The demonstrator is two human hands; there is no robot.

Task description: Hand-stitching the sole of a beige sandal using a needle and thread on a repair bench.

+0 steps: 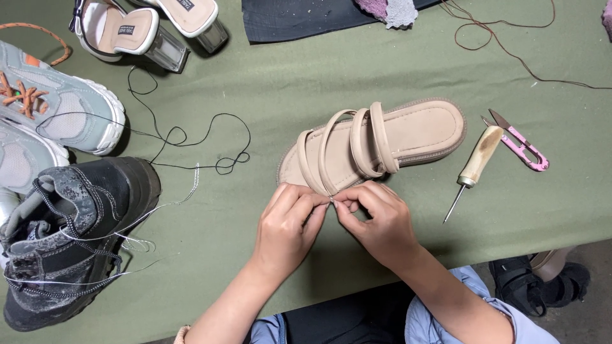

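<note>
Beige straps catch the eye first: a flat strappy sandal (382, 143) lies on its sole across the middle of the bench (306, 83), which is covered in olive-green cloth. Its toe end points toward the person's left, and both hands meet at the near edge of that end. The left hand (288, 228) has its fingers curled in, thumb and forefinger pressed together on something tiny at the sandal's edge; the right hand (377, 220) is pinched shut in the same way, fingertips touching those of the left. What sits between the fingertips is too small to make out.

Just to the right of the sandal rests an awl (475, 167) with a pale wooden handle, its metal point aimed toward the near edge of the bench. Beside it, slightly farther right, lie pink thread snips (521, 145). A loose black thread (185, 137) wanders in loops over the cloth left of the sandal.

At the left edge stands a worn black boot (76, 239) with pale thread trailing from it, and beyond it a pair of grey-green sneakers (60, 105) with orange laces. Two white sandals with clear block heels (150, 32) sit at the far left corner. A dark piece of material (299, 19) lies along the far edge, and a thin brown cord (503, 44) curls toward the far right.
</note>
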